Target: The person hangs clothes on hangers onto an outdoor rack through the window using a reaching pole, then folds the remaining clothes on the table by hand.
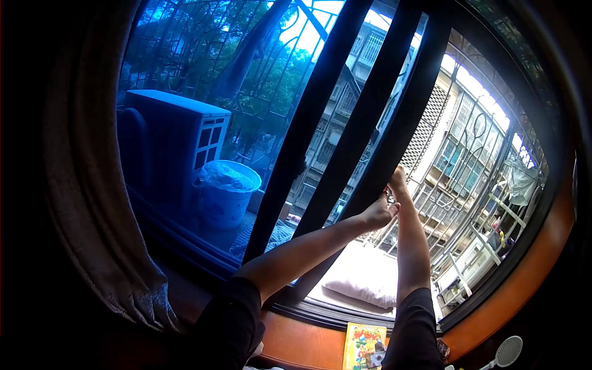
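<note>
Both my arms reach up to the dark frame of a sliding window (404, 117). My left hand (379, 214) is closed at the edge of this frame, its fingers pressed around a small shiny metal piece (390, 197). Just above it, my right hand (398, 179) is also closed, close against the same edge. What the right fingers hold is too small and too hidden to name. The metal piece sits between the two hands, and its kind cannot be made out.
Blue-tinted glass covers the left side, with an air-conditioner unit (166, 132) and a bucket (225, 194) behind it. A pale cushion (364, 283) lies outside beyond the sill. A yellow booklet (357, 342) rests on the wooden sill (296, 339). A curtain (92, 185) hangs left.
</note>
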Available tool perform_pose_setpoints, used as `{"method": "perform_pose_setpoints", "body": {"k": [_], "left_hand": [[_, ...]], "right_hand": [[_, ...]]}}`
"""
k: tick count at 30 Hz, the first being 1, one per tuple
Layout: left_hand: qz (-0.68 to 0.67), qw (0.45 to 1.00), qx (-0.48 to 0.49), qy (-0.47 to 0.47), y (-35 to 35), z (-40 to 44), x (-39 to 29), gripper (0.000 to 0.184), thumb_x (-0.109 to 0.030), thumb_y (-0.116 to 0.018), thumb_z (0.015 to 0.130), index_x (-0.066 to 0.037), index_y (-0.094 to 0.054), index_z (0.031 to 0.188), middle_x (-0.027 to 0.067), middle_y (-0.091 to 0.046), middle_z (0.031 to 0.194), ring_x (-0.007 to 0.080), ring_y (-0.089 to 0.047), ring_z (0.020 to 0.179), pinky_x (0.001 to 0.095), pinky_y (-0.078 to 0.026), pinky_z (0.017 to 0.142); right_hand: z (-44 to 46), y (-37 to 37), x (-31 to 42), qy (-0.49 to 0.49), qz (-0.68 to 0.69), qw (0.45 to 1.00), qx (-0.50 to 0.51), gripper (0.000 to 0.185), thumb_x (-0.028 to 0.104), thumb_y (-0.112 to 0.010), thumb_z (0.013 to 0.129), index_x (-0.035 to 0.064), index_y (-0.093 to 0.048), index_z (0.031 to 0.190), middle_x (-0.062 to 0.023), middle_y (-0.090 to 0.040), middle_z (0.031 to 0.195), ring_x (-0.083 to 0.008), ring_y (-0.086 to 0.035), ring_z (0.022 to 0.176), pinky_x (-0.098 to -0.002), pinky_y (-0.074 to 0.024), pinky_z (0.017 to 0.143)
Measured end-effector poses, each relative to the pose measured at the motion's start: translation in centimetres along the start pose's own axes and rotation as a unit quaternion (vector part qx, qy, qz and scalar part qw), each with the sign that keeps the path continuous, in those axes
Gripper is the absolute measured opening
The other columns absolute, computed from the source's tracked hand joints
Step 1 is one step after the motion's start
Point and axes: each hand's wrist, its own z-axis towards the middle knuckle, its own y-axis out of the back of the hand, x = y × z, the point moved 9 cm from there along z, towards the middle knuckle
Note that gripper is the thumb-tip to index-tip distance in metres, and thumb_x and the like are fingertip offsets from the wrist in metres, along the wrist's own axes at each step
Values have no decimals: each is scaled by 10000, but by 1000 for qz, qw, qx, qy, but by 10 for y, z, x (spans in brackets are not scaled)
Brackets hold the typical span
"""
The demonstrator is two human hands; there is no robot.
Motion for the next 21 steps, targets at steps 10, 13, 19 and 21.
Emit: {"method": "perform_pose_setpoints", "body": {"k": [10,13,19,21], "left_hand": [[-21,996,61,57,9,-27,0,632,-255,-463,887,164,-177,1263,338,-252,1307,354,-227,1272,372,-199,1037],[-40,993,96,60,9,-36,-17,642,-262,-461,886,161,-167,1270,341,-261,1301,357,-249,1262,371,-215,1029],[-4,988,95,125,-1,-46,-5,672,-315,-472,879,149,-187,1273,360,-277,1280,379,-312,1225,373,-269,1004],[-2,986,90,139,-7,-49,-8,664,-330,-481,876,132,-215,1271,352,-301,1268,377,-341,1209,370,-291,992]], "right_hand": [[-47,7,-31,-207,27,973,-97,524,494,-576,774,18,-545,558,-31,-475,404,-116,-488,343,-253,-345,320],[-81,20,-47,-250,-8,961,-119,606,609,-562,726,34,-543,535,-16,-481,409,-109,-490,353,-251,-365,350],[-151,56,-43,-293,-60,941,-157,661,699,-550,656,57,-521,501,5,-459,389,-101,-491,363,-255,-373,380],[-163,61,-37,-303,-20,935,-180,655,692,-567,650,55,-510,507,0,-447,390,-97,-487,376,-251,-359,377]]}}
